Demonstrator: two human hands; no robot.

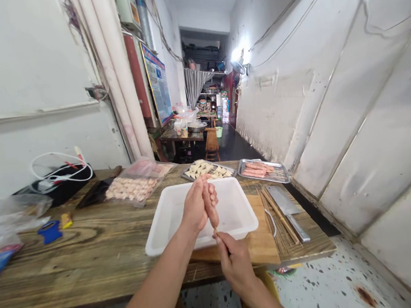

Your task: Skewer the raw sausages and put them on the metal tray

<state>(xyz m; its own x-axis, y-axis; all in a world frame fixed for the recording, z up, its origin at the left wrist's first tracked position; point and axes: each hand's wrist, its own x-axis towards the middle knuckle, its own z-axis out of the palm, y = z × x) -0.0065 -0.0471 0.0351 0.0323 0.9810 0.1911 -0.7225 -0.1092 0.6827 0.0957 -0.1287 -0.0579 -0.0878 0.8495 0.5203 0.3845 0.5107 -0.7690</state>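
Note:
Over the white plastic tub (162, 227), my left hand (195, 204) wraps round a pinkish sausage (211, 208). The sausage points away from me, slightly tilted. From its near end sticks out a thin wooden skewer (216, 231), pinched between the thumb and fingers of my right hand (234, 258). How far the skewer runs inside the sausage is hidden. The tub sits partly on a wooden cutting board (262, 246). To the right of the board lie several loose skewers (280, 219).
A cleaver (288, 206) lies right of the skewers. Behind the tub are a metal tray of skewered sausages (258, 169) and a tray of pale triangular pieces (203, 168). Left are a bag of pale pieces (131, 187), a blue plastic object (49, 231) and white cables (59, 176).

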